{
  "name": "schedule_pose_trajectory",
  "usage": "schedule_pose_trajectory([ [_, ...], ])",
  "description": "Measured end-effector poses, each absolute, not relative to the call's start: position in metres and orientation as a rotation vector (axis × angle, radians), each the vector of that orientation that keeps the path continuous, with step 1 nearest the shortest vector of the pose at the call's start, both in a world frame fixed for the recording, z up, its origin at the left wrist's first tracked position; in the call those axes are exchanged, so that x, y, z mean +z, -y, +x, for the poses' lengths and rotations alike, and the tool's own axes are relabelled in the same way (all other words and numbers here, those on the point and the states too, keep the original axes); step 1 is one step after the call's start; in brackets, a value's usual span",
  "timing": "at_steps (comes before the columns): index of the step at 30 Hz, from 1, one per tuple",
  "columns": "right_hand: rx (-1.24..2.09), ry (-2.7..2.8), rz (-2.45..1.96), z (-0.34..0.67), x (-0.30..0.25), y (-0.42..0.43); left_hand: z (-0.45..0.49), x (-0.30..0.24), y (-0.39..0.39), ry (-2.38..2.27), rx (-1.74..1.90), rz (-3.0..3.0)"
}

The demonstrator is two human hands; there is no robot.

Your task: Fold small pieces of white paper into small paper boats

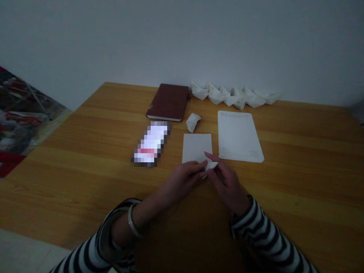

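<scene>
White folded paper (212, 165) sits pinched between the left hand (182, 180) and right hand (227, 185), its long axis running roughly sideways, its tip poking out past the right fingertips (212, 158). From here, I judge the right hand nearer that tip. Just ahead lies a small paper sheet (197, 148) on the wooden tabletop (298, 159), with a row of paper boats (236, 94) along the white wall (182, 38).

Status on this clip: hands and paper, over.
Left hand and right hand both pinching small folded white paper. Paper sheet directly beyond the hands. Folded paper boats in a row further back.
</scene>
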State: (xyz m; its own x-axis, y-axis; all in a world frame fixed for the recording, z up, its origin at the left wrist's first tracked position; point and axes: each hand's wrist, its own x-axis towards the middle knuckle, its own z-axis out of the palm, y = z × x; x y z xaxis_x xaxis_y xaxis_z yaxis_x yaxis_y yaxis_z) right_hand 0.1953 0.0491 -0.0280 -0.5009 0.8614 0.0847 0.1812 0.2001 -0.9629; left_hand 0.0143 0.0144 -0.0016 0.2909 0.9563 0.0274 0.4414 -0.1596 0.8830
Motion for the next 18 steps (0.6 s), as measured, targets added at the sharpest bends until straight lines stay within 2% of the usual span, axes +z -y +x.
schedule_pose_trajectory([
  [7,1.209,1.970,-0.893,0.193,-0.027,-0.047,0.019,-0.004,-0.009,-1.397,0.732,1.983],
  [11,1.067,2.083,-0.855,0.189,-0.027,-0.041,0.020,-0.005,-0.005,-1.519,0.736,1.931],
  [18,0.813,1.852,-0.894,0.189,-0.018,-0.038,0.025,0.001,-0.009,-1.275,1.148,1.337],
])
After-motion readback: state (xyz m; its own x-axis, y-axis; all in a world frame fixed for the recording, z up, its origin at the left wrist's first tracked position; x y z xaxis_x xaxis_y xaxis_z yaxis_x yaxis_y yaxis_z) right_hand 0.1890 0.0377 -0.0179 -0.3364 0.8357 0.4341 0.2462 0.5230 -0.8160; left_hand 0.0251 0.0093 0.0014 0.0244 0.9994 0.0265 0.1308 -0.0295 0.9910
